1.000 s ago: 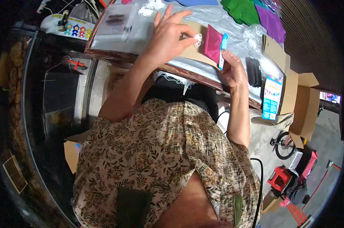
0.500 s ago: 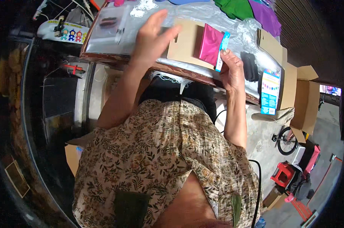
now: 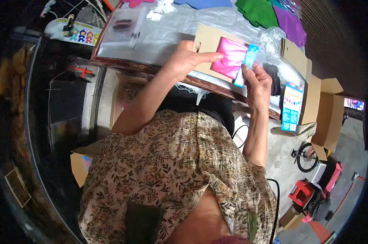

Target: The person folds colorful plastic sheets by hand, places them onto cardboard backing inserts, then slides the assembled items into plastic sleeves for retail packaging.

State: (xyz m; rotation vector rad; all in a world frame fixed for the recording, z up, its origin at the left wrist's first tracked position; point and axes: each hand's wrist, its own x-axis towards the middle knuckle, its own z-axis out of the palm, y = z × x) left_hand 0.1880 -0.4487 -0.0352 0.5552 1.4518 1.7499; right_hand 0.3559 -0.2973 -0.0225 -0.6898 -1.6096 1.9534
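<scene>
A glossy pink folded packet [image 3: 229, 59] lies over a tan cardboard piece [image 3: 204, 38] at the table's near edge. Along the packet's right side runs a blue card strip [image 3: 249, 59]. My left hand [image 3: 186, 61] grips the cardboard at its left edge, thumb stretched across the front to the pink packet; its other fingers are mostly hidden behind. My right hand [image 3: 258, 81] pinches the lower part of the blue strip, thumb in front and fingers curled.
A clear plastic sleeve [image 3: 123, 38] and white string [image 3: 161, 10] lie on the plastic-covered table [image 3: 151, 57]. Green cloth [image 3: 255, 12] and purple cloth [image 3: 291, 26] are at the far right. A printed blue-and-white card [image 3: 291, 107] and an open cardboard box [image 3: 332, 110] stand right.
My left hand has come down and right, from raised beside the cardboard to holding it with the thumb on the packet. The right hand still grips the strip; the whole view has shifted slightly.
</scene>
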